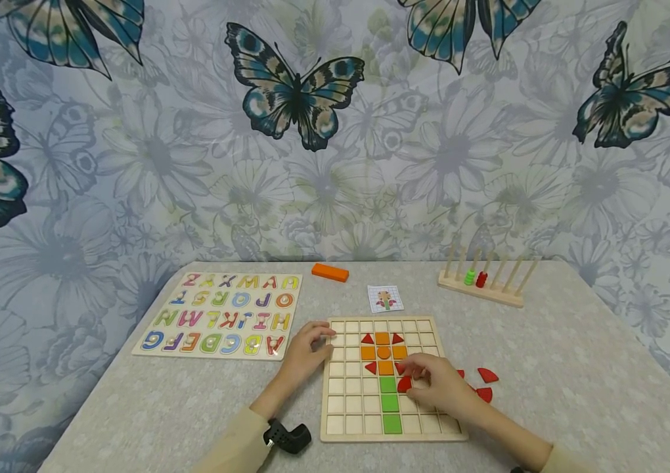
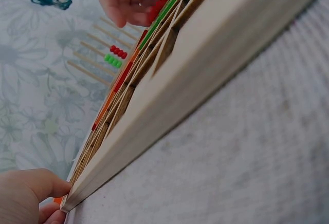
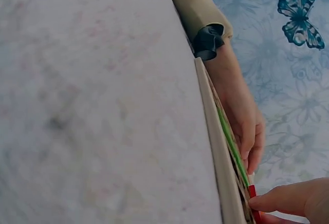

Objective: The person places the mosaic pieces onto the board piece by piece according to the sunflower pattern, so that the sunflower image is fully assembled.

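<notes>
A wooden grid board point(image 1: 453, 427) lies on the table with orange squares, an orange circle, red triangles and a column of green squares point(image 1: 390, 403) in its cells. My left hand point(image 1: 307, 351) grips the board at its far left corner, thumb and fingers on either side of the rim in the left wrist view. Over the cell right of the top green square, my right hand point(image 1: 438, 384) pinches a red quarter-circle piece point(image 1: 404, 385) between thumb and fingers. That hand partly covers a red triangle. More red quarter-circle pieces point(image 1: 487, 375) lie right of the board, some partly hidden by the right hand.
Behind the board lies a small pattern card point(image 1: 385, 299). An alphabet puzzle board point(image 1: 234, 322) fills the left side. Toward the back are an orange block point(image 1: 330, 272) and a wooden peg stand point(image 1: 479, 289) with green and red beads. A butterfly-print cloth point(image 1: 335, 197) hangs behind the table.
</notes>
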`<state>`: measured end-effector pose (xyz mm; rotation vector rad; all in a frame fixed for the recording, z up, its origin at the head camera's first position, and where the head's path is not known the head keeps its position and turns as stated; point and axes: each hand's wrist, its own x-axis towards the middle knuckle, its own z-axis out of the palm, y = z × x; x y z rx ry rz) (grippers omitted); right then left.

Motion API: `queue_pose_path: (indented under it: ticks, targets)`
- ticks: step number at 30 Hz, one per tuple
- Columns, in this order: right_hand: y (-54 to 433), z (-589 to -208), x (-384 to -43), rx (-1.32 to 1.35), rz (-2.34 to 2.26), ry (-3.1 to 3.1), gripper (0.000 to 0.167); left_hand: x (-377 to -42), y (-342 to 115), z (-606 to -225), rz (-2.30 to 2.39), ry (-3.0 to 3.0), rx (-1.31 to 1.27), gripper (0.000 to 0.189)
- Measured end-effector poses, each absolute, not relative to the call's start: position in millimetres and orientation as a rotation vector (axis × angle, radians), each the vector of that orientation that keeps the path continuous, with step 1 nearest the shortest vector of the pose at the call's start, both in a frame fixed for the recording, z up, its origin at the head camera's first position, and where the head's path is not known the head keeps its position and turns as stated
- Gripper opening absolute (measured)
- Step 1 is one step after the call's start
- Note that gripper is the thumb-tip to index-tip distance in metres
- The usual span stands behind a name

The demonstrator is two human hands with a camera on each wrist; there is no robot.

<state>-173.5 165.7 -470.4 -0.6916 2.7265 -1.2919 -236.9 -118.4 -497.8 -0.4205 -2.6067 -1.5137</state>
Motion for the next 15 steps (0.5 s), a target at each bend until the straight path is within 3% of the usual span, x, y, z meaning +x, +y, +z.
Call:
queue_pose_path:
  ticks: [15]
  targets:
    - [173.2, -474.5, -173.0, -0.663, -1.374, 2.709, 0.03, -239.4, -118.6, -500.4, -1.493, -2.587, -0.463, 0.02]
